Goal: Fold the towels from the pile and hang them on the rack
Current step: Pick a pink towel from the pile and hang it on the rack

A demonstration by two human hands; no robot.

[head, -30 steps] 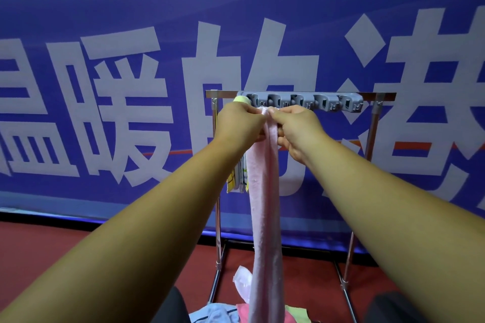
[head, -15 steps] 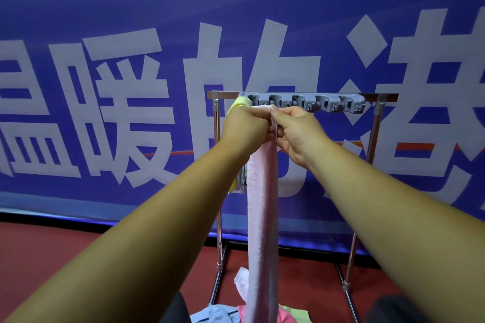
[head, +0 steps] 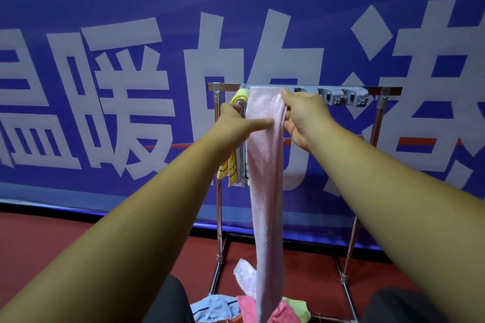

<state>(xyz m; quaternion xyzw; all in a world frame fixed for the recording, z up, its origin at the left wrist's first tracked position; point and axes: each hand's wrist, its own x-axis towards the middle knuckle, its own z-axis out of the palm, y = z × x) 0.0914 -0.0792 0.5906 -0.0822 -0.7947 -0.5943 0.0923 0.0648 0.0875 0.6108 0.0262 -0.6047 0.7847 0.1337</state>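
Observation:
A long pale pink towel hangs from the top bar of the metal rack, its upper end spread flat over the grey clip strip. My left hand holds the towel's left edge, thumb lying across its front and fingers hidden behind it. On the right edge, just under the bar, my right hand grips the towel with the index finger reaching to its top corner. A yellow towel and striped ones hang at the rack's left end. The pile lies on the floor below.
The pile holds a blue towel, a green one and a white one. A blue banner with large white characters stands right behind the rack. The red floor runs left; my dark-trousered knees are at the bottom edge.
The towel's top, bunched between both hands at the bar, is now spread wide over it. My hands have moved apart to its two edges, the left one lower.

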